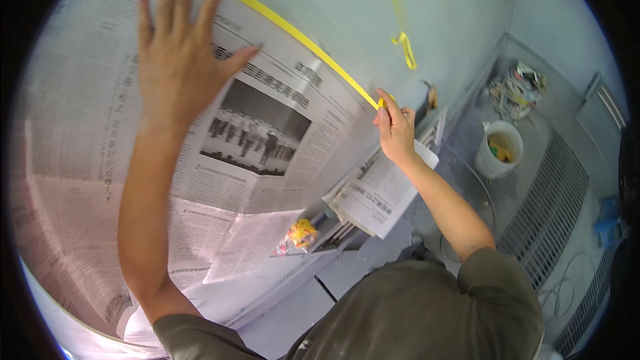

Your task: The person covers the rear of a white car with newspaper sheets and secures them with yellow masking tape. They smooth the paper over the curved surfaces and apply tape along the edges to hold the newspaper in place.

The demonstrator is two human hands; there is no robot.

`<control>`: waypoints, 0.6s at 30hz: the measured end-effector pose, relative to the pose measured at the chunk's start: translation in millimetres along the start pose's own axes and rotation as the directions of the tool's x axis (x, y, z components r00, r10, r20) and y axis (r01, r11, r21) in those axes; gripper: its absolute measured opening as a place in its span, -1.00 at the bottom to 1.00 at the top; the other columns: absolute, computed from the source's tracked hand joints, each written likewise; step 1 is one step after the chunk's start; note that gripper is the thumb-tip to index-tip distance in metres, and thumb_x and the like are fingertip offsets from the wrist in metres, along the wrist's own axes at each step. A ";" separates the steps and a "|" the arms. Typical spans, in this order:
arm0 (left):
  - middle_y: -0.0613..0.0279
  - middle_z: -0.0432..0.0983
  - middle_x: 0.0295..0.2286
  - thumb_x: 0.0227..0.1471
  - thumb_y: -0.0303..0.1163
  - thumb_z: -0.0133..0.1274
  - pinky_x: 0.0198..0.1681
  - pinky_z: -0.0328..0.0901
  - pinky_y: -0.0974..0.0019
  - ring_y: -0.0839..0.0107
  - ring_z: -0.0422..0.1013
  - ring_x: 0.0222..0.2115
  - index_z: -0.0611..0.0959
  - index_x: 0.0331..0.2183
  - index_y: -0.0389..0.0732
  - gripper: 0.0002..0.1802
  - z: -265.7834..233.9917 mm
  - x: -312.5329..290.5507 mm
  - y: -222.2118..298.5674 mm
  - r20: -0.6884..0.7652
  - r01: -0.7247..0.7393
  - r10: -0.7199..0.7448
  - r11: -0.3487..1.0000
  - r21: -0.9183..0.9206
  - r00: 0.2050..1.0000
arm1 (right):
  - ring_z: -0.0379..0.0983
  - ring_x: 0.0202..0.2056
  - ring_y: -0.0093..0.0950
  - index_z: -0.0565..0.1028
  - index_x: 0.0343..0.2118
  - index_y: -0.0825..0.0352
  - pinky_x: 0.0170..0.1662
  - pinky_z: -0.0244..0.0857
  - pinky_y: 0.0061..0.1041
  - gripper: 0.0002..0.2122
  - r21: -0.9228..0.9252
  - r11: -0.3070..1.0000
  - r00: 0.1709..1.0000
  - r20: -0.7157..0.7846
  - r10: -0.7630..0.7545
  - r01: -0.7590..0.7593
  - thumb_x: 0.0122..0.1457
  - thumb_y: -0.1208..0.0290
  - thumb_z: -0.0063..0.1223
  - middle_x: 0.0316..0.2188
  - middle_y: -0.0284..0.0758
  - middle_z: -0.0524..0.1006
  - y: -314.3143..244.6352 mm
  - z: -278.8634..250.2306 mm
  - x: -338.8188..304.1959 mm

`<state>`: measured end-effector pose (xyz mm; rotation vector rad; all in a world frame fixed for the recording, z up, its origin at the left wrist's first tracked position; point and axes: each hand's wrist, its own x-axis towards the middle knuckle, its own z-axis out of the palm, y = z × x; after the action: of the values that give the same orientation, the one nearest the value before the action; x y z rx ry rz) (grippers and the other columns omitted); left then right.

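A large sheet of newspaper (230, 193) with a black-and-white photo covers the pale surface before me. My left hand (175, 60) lies on it, fingers spread, the fingertips reaching a strip of yellow tape (300, 35). This strip runs along the paper's upper edge, down to the right. At its lower right end my right hand (397, 130) pinches the tape between thumb and fingers. Some yellow shows at the fingertips; whether it is a roll cannot be made out. Farther up, another piece of yellow tape (407, 52) hangs from the surface with its end loose.
Folded newspapers (370, 197) lie below my right forearm. Beside them is a yellow item in clear plastic (302, 233). To the right stand a white bucket (492, 161) with yellow things inside and a heap of crumpled paper (517, 90). Floor grating (543, 207) and a thin cable (490, 197) lie nearby.
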<state>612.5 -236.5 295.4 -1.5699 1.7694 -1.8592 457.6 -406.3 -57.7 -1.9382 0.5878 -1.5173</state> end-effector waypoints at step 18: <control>0.12 0.09 0.44 -0.09 0.37 0.28 0.47 -0.04 -0.19 0.09 0.03 0.45 0.29 0.43 0.16 0.15 10.8 -26.2 56.1 0.195 -0.031 0.036 0.999 -0.028 0.980 | 0.61 -0.42 -0.27 0.58 -0.13 0.16 0.03 0.27 -0.31 -0.82 0.054 0.915 0.914 0.104 0.392 -0.399 0.44 0.25 -0.03 -0.52 -0.38 0.69 29.9 39.9 -22.8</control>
<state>602.4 -242.4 233.7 -1.6577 1.7274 -1.6114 491.1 -405.2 -101.0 -1.6944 0.8158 -1.1711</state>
